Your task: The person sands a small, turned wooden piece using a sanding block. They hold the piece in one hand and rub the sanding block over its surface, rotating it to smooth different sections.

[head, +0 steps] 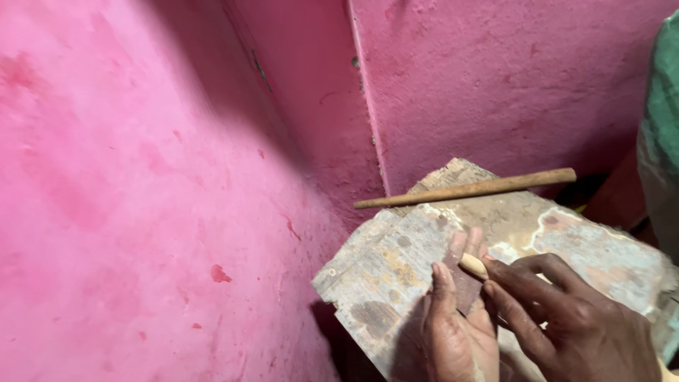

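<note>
Pink walls (141, 177) behind — left hand (453, 332) grips sandpaper (463, 286), right hand (566, 318) pinches half-hidden peg (472, 266).

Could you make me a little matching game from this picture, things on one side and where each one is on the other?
Things:
1. long brown stick
2. pale wooden piece
3. dark sandpaper scrap
4. wooden board

Places:
a. held in the left hand
b. under both hands, against the pink wall
c. lying across the board's far end
d. pinched in the right hand

Pairs: 1-c, 2-d, 3-a, 4-b
</note>
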